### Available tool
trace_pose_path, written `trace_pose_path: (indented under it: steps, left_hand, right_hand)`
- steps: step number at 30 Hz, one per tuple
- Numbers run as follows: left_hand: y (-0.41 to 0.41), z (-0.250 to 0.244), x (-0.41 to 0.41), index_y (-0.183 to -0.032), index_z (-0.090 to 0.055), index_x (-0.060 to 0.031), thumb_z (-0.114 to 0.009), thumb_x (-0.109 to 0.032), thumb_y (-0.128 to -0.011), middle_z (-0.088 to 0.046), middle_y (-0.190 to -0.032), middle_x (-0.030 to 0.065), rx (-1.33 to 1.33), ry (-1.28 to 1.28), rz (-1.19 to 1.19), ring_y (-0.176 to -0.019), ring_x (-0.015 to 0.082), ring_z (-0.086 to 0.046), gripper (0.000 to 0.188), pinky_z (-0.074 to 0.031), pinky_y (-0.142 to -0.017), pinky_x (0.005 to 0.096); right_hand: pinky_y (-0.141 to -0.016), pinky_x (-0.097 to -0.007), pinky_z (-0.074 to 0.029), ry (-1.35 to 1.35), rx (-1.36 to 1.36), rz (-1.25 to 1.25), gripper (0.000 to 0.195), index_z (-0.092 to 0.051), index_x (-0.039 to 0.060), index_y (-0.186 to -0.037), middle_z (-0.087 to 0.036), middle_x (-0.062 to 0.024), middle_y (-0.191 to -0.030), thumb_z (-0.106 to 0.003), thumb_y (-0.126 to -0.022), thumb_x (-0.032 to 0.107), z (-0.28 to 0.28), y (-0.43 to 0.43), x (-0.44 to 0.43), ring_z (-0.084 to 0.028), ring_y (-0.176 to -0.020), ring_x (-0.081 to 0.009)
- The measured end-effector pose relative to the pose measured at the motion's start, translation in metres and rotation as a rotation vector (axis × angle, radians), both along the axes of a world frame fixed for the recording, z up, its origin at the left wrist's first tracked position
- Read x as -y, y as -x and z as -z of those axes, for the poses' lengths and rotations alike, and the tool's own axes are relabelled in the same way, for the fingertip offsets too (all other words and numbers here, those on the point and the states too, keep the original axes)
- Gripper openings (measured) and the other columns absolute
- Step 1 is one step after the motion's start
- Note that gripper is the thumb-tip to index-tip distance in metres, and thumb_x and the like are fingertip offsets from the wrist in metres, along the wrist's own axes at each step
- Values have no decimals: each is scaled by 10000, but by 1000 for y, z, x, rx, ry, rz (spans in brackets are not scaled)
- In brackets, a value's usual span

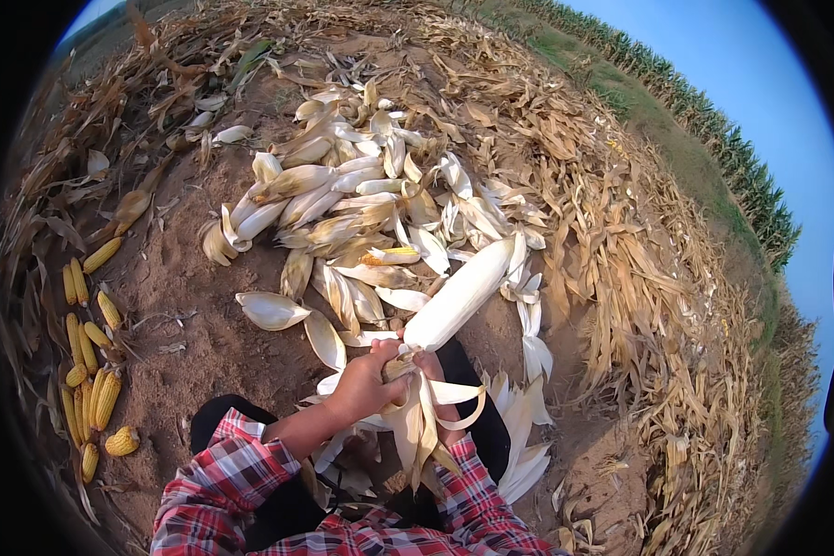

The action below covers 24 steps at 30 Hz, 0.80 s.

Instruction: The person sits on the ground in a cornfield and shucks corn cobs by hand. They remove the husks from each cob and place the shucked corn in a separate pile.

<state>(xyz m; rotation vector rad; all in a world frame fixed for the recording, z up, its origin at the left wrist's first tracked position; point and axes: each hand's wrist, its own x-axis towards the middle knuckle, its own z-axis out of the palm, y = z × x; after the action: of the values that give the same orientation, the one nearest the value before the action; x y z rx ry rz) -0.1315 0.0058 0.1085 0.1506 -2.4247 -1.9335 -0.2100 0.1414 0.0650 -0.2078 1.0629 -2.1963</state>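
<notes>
Both my hands meet at the stem end of a corn ear in pale inner husk [462,295], which points up and to the right. My left hand [370,381] grips the stalk stub below the ear. Close beside it on the right, my right hand [432,372] is closed around the same base, partly hidden by peeled husk leaves [417,424] that hang down over it and the wrist. Just beyond the hands lies a heap of corn ears in husks [320,187]. One ear with yellow kernels showing [389,256] lies at the heap's near side.
Bare yellow corn cobs [87,375] lie on brown soil at the left. Loose husks [521,431] lie by my right knee. Dry corn stalks and leaves [639,292] cover the ground at the right and far side. Green standing corn [737,149] rises beyond a grassy strip.
</notes>
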Motion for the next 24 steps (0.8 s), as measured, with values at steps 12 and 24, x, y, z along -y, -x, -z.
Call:
trace_pose_path:
  steps: [12, 24]
  left_hand:
    - [44, -6, 66, -1333, -311, 94, -785, -415, -735, -415, -1288, 278, -259, -21, -525, -1128, 341, -515, 917, -464, -911, 410]
    - [29, -23, 71, -1220, -444, 24, -738, -240, -754, -555, -1063, 116, -203, -1046, -316, -989, 208, -553, 611, -468, -866, 364]
  right_hand:
    - [-727, -433, -461, -942, -807, 561, 347, -481, -37, -1037, -593, -204, -887, -635, -737, 48, 25, 39, 6, -601, -827, -349]
    - [-843, -340, -477, -685, -747, -118, 565, -459, 16, -1246, -630, -136, -1101, -733, -759, 100, -39, -9, 49, -611, -1001, -213]
